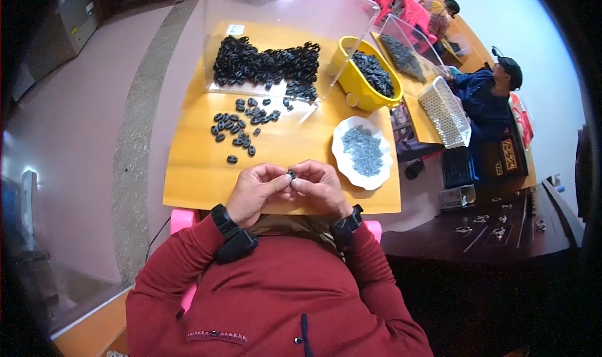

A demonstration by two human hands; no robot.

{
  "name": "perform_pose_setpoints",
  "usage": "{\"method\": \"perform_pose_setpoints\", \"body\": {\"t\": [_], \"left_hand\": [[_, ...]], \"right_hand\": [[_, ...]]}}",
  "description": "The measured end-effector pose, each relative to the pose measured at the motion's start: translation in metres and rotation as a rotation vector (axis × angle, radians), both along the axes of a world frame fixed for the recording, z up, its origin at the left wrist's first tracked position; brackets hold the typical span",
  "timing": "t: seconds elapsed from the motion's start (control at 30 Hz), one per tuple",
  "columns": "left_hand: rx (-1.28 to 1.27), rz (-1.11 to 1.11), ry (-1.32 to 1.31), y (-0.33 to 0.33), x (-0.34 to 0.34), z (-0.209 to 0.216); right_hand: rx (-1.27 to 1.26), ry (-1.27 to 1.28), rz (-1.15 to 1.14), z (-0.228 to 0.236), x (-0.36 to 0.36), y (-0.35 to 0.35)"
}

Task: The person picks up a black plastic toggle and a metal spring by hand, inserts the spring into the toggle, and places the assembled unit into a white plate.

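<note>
My left hand [258, 188] and my right hand [318, 185] meet at the table's near edge. Both pinch one small black plastic piece [292, 174] between thumbs and fingertips, which hide most of it. Ahead and to the left, several loose black oval pieces with openings [241, 124] lie scattered on the wooden table [288, 141]. To the right of my hands sits a white scalloped dish [340, 161] holding many tiny grey-blue translucent parts [362, 150].
A clear plastic bin [276, 18] with a pile of black pieces [266, 62] stands at the table's far side. Beside it is a yellow tub [351, 75] of dark parts. Rightward are a second table, a white perforated basket [445, 112] and a seated person [489, 94] in dark blue.
</note>
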State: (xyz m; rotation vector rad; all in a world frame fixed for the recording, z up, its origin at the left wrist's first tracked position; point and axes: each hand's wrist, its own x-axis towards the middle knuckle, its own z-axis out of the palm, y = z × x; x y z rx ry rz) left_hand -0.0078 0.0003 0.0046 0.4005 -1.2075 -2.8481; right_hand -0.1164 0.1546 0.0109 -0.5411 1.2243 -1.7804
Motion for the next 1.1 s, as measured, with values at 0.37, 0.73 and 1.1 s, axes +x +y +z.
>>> {"method": "perform_pose_setpoints", "body": {"t": [0.37, 0.73, 1.1], "left_hand": [[0.007, -0.004, -0.046, -0.002, 0.001, 0.004], [0.031, -0.009, -0.054, -0.001, 0.003, -0.001], [0.042, -0.024, -0.039, -0.003, 0.001, -0.005]], "right_hand": [[0.380, 0.346, -0.278, 0.051, -0.030, 0.046], [0.297, 0.761, -0.698, 0.095, -0.202, 0.033], [0.423, 0.836, -0.156, 0.042, -0.105, -0.040]]}}
